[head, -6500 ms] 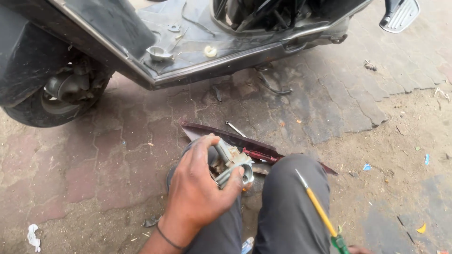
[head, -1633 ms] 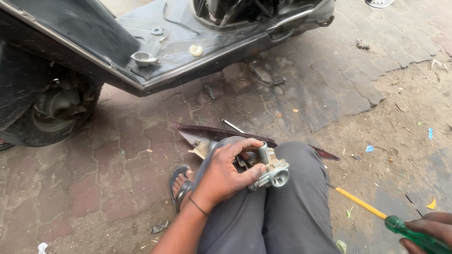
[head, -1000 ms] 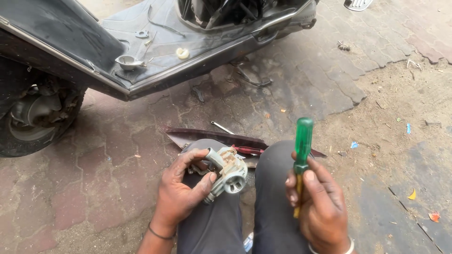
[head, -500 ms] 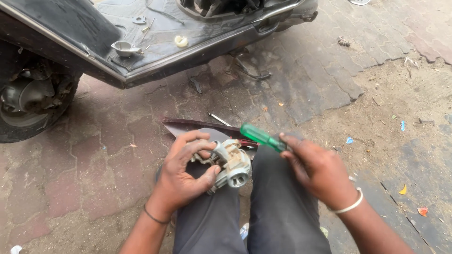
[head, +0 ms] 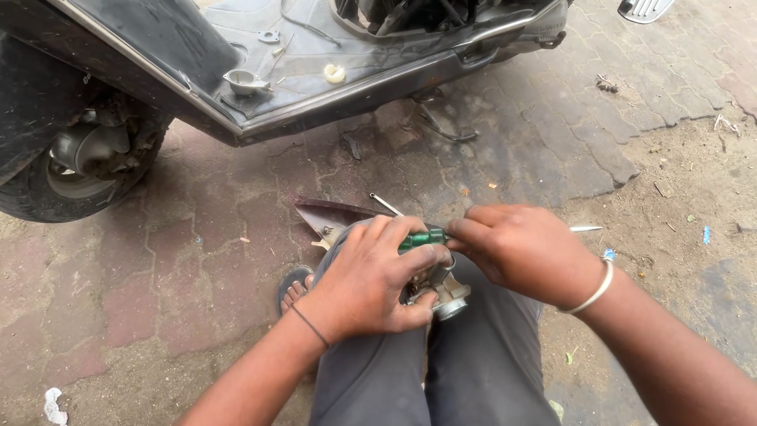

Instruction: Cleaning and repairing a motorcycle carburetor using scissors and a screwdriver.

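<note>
My left hand [head: 374, 276] is wrapped around a small metal engine part [head: 445, 298] that rests on my knees; only its lower silvery end shows under the fingers. My right hand [head: 524, 251] grips a green-handled screwdriver [head: 423, 238], its handle end against the part between both hands. The screwdriver's thin metal tip [head: 585, 229] sticks out to the right past my right hand. A silver bangle sits on my right wrist, a thin black band on my left.
A scooter [head: 260, 63] with its panels off stands on the paving ahead, its wheel [head: 75, 162] at the left. A small metal cup [head: 243, 80] and a white cap [head: 335, 73] lie on its footboard. A dark red panel [head: 331, 214] lies by my sandalled foot [head: 293, 288].
My right hand has brought the screwdriver from out at the right up to the part and now holds it against it. My left hand has kept hold of the part.
</note>
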